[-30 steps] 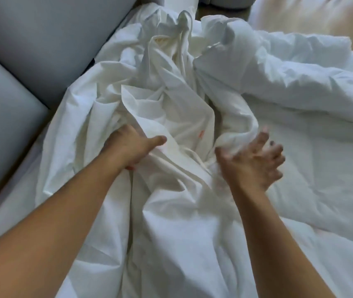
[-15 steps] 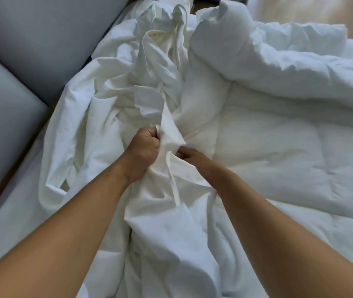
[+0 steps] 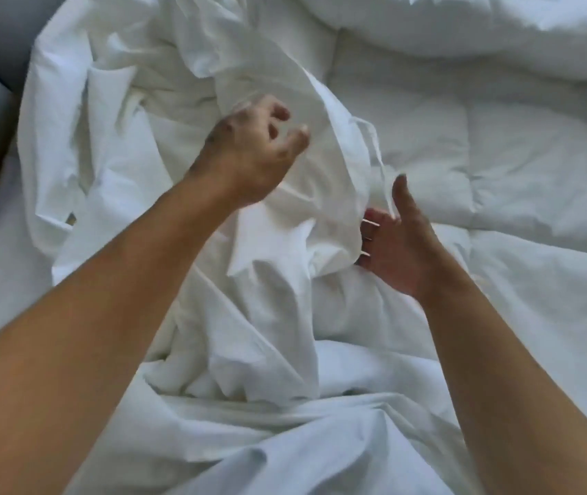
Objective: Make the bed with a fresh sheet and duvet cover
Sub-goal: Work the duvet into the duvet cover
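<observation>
Cover (image 3: 284,241) is released by left hand (image 3: 252,155), now loosely apart | right hand (image 3: 397,244) is tucked under it, grip unclear | duvet (image 3: 499,155) is still bare

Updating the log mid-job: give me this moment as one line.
phase: sorting duvet cover | left hand: loosely curled over cover, gripping nothing | right hand: fingers under cover fold | duvet: uncovered
</observation>
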